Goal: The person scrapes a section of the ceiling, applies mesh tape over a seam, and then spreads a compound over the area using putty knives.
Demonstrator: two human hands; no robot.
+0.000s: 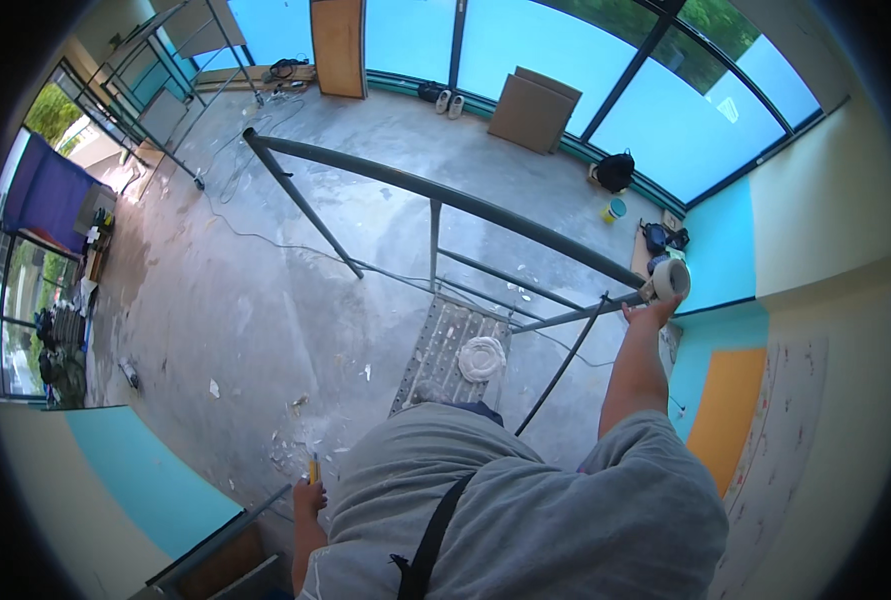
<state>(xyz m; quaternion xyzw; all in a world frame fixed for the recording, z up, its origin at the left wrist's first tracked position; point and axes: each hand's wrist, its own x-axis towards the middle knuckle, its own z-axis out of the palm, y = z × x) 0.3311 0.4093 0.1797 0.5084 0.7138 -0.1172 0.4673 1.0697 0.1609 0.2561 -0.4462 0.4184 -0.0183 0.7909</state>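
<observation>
My left hand, low at the left of my body, is closed around a slim yellow cutter knife that points up. At the right, my arm reaches out to the end of the scaffold's top rail. There my right hand grips a whitish roll of tape, held right beside the rail's corner. Below the rail, a perforated metal scaffold platform lies in front of me. A round, white coiled bundle rests on it.
A cable trails over the stained concrete floor. Debris is scattered at the left. Another scaffold stands far left. Along the windows are a cardboard sheet, shoes, a black bag and a bucket.
</observation>
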